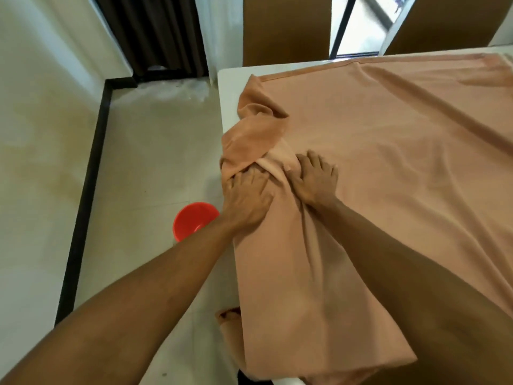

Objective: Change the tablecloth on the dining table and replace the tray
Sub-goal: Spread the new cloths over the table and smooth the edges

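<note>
Tablecloth: A peach tablecloth (388,151) is lying spread over most of the white surface (229,90). It is sitting smooth across the middle and far right, with long shallow creases running toward my hands.
Left edge of the cloth: It is bunching into thick folds near the surface's left edge, leaving a bare white margin at the far-left corner. Closer to me it is hanging over the edge, and a corner is drooping toward the floor (138,162).
Left hand: My left hand (247,195) is resting palm down on the bunched cloth right at the surface's left edge. The fingers are spreading forward and their tips are disappearing under a fold, so I cannot tell whether they are gripping the cloth or only pushing on it.
Right hand: My right hand (315,180) is lying flat on the cloth just beside the left one. Its fingers are straight and fanned out, pressing the fabric down and holding nothing.
Arms: Both my bare forearms are reaching in from the bottom of the view, the right one passing over the cloth.
Beside the surface: A red basin (194,219) is sitting on the pale tiles just left of the surface, partly hidden behind my left wrist.
Far side: Two brown chairs (286,29) are standing at the far edge with a window (369,26) between them. A dark curtain (155,34) is hanging off to the left.
</note>
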`<state>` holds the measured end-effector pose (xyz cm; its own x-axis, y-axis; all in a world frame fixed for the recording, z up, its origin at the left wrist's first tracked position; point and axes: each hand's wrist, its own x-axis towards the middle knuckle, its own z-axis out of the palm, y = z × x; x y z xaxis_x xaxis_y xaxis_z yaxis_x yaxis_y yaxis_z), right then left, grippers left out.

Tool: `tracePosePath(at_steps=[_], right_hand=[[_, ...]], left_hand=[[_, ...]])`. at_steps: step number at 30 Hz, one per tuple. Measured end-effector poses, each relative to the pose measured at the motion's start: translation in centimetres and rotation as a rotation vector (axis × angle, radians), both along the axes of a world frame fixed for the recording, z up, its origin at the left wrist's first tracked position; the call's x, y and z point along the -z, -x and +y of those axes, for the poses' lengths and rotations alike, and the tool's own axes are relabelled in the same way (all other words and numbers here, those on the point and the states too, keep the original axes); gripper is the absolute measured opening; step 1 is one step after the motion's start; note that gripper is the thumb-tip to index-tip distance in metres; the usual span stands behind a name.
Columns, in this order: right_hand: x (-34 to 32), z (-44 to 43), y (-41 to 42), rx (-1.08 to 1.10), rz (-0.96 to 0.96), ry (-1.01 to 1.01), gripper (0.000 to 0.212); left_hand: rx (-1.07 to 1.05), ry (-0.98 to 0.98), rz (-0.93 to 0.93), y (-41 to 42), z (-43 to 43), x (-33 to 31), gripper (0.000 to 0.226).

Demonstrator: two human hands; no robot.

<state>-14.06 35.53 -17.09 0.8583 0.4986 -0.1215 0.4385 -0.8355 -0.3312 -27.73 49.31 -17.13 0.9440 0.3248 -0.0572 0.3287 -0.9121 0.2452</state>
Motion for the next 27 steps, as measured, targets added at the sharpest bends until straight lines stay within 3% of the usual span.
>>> tracePosePath(at_steps=[7, 17, 22, 25, 27], right_hand=[[-0.2, 3.8, -3.9, 0.099, 0.098, 0.019, 0.077], [-0.1, 6.0, -9.9, 0.275, 0.069, 0.143, 0.087], [-0.3, 11.7, -12.9, 0.498, -0.059, 0.045, 0.065], [-1.6, 17.2, -14.3, 0.398, -0.147, -0.061, 0.045], [-1.7, 19.8, -16.2, 0.354, -0.052, -0.050, 0.045]], left_hand=[[-0.150, 0.062, 0.118, -6.9, 9.5, 0.9, 0.061], [-0.119, 0.120, -0.002, -16.3, 20.0, 1.0, 0.060], [-0.063, 0.118, 0.000, -20.2, 23.1, 1.1, 0.062], [-0.028, 0.099, 0.023, -21.7, 25.2, 1.5, 0.063], [-0.017, 0.101, 0.049, -22.9, 26.6, 1.5, 0.063]])
